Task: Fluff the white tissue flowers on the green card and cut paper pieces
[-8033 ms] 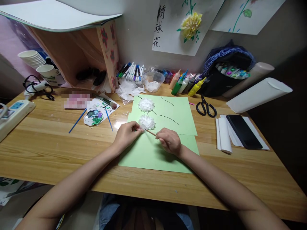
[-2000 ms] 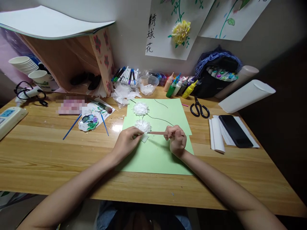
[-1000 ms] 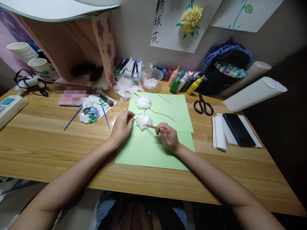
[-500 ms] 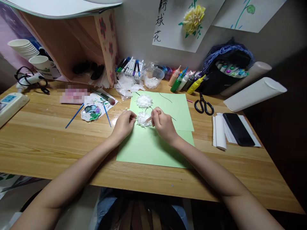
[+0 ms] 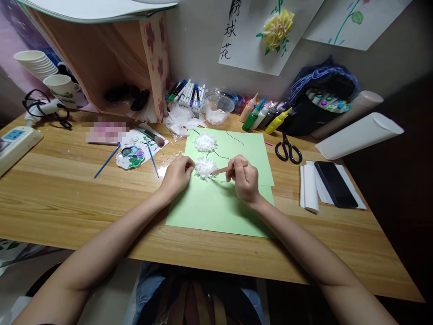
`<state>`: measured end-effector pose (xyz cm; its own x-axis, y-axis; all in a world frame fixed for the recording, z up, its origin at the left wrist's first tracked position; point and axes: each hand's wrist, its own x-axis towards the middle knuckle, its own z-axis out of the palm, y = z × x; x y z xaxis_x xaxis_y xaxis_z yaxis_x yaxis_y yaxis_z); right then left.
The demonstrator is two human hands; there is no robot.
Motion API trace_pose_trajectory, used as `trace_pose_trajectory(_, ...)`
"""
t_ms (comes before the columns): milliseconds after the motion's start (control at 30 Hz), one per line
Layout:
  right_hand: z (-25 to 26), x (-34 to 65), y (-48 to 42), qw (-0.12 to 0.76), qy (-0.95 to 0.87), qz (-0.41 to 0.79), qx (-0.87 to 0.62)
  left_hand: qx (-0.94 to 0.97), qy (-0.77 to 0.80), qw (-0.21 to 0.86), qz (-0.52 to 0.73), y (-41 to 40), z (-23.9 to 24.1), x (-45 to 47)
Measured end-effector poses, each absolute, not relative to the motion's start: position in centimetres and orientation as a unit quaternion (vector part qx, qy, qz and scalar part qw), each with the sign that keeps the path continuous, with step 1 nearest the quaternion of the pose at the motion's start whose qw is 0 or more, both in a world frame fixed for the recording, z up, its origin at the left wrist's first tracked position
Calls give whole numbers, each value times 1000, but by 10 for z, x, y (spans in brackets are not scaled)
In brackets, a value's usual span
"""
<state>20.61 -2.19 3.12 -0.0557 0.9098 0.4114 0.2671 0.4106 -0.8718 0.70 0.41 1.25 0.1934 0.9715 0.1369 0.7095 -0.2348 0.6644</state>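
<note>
Gripping stick [image 5: 220, 170], right hand [image 5: 244, 179] shifted rightward, farther from lower white flower [image 5: 204, 167]

Stick [image 5: 221, 170] apparently against lower pompom [image 5: 204, 166]

The right fingers [image 5: 230, 171] have drawn back from the nearer white flower [image 5: 205, 167] since half a second ago, baring more of the brown stick [image 5: 219, 170] ahead of them. The left fingers [image 5: 188, 164], pinching a white paper scrap below the flower two seconds ago, are now at its left edge.
</note>
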Motion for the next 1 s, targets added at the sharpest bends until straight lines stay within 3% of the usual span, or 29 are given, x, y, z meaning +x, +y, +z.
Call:
trace_pose_trajectory(233, 22, 206, -33, 530, -698, 261, -404, 735, 570, 235, 281, 4, 11, 7)
trace_pose_trajectory(600, 18, 198, -31, 452, -846, 34, -281, 738, 568, 229, 283, 3, 10, 7)
trace_pose_trajectory(1000, 17, 199, -27, 450, -836, 74, -305, 739, 566, 231, 282, 4, 10, 7)
